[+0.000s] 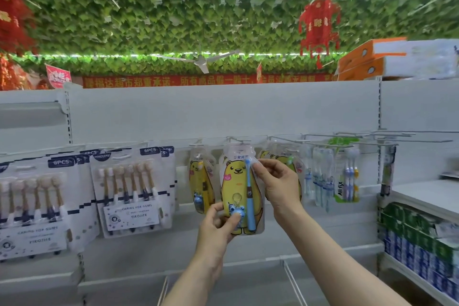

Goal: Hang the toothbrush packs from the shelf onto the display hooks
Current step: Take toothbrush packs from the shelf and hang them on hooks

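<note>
The bear pack (236, 182) is pinched low by the left hand (218, 223) and high by the right hand (275, 181); whether it is hung on the hook (234, 140) cannot be seen.

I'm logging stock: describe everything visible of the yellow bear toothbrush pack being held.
The pack is a glossy clear pouch printed with a yellow cartoon bear, holding an upright blue toothbrush and a small blue toy. It is upright, its top close under a hook; whether it hangs there is unclear. The left hand pinches its lower left edge, the right hand its upper right edge.
</note>
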